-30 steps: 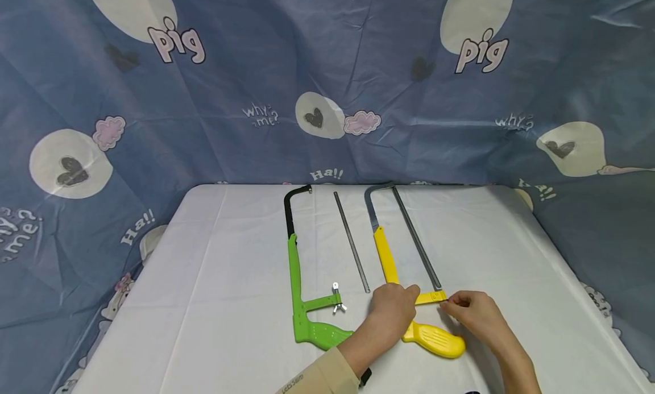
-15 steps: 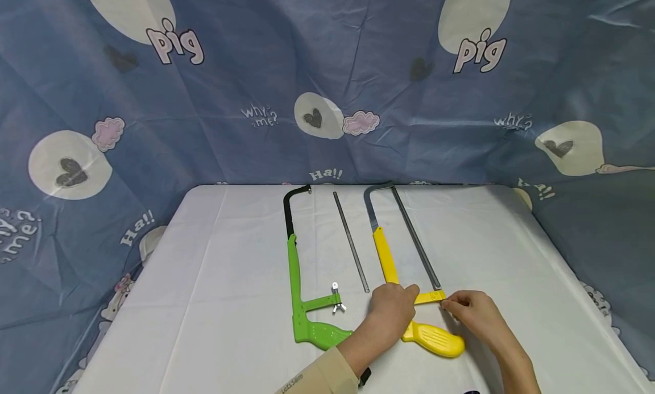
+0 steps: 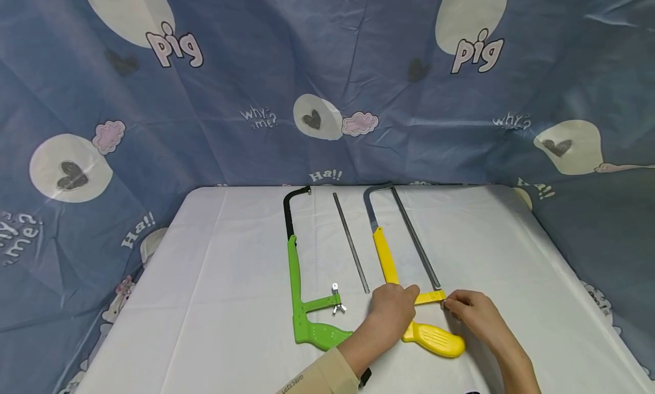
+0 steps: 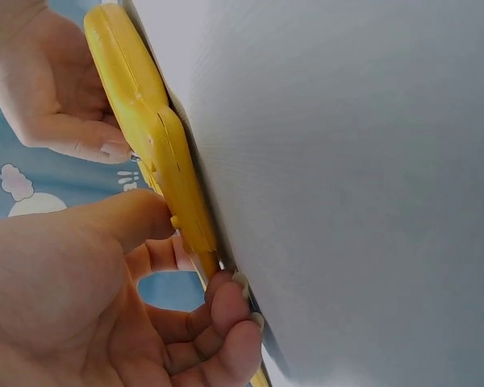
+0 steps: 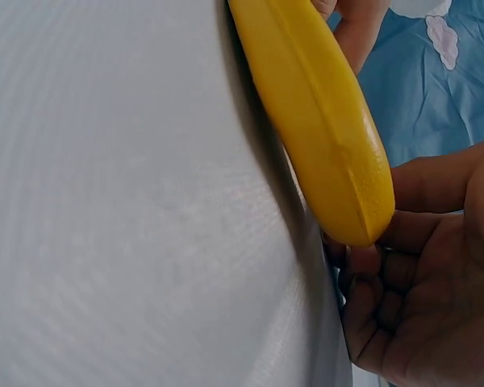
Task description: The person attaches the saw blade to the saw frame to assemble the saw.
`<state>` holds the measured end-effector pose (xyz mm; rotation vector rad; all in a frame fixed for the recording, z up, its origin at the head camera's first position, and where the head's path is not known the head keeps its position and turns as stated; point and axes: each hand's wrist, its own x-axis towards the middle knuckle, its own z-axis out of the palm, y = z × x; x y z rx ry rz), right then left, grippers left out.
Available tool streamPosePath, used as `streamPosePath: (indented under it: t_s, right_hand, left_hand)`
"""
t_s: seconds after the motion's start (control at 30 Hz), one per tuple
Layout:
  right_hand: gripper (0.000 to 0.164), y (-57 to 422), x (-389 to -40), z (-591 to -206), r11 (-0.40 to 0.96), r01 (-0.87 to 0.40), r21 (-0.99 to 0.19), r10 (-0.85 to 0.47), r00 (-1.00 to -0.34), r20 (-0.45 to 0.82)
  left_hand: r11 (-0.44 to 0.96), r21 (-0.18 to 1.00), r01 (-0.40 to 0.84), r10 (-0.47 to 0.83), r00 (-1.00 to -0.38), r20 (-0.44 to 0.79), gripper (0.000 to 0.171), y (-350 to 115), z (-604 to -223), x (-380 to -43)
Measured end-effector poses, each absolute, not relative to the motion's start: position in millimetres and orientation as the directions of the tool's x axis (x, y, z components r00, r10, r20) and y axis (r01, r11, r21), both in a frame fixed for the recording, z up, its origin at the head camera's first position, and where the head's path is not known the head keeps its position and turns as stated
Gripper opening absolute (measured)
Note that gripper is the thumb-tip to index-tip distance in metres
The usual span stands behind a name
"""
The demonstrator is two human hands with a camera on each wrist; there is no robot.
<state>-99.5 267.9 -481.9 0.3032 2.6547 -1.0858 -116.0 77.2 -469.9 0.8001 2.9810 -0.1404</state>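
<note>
A yellow hacksaw [image 3: 435, 340] lies on the white table, its dark blade [image 3: 417, 240] stretched between the grey front arm and the yellow crossbar. My left hand [image 3: 393, 309] grips the frame near the crossbar; the left wrist view shows thumb and fingers curled round the yellow body [image 4: 177, 173]. At the crossbar's outer end, my right hand [image 3: 476, 314] pinches a small metal wing nut [image 3: 443, 305], mostly hidden by the fingertips. In the right wrist view the yellow handle [image 5: 323, 121] covers that pinch, with the right hand's fingers curled behind it.
Left of the yellow saw lies a green hacksaw [image 3: 295, 274] without a blade, a wing nut [image 3: 339, 308] on its crossbar. Between the saws rests a loose blade [image 3: 351, 240]. Printed blue cloth [image 3: 230, 144] hangs behind the table [image 3: 245, 257].
My right fingertips have shifted slightly at the crossbar's end, and a bit more of the small metal part shows. The left hand and both saws stay in place.
</note>
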Motion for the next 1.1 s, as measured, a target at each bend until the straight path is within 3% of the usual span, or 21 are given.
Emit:
streamPosePath:
  t_s: [0.53,1.1]
  right_hand:
    - [0.016,270.8,-99.1,-478.7,0.684,0.235,-0.691,0.04,-0.957,-0.287]
    - [0.024,268.3,-105.9,-479.2,0.568,0.358,-0.742,0.072,-0.919,-0.388]
  left_hand:
    - [0.865,-0.062,0.498,0.494,-0.866,-0.071,0.014,77.2,-470.6,-116.7]
    - [0.868,-0.07,0.491,0.487,-0.871,-0.067,0.013,77.0,-468.2,-115.2]
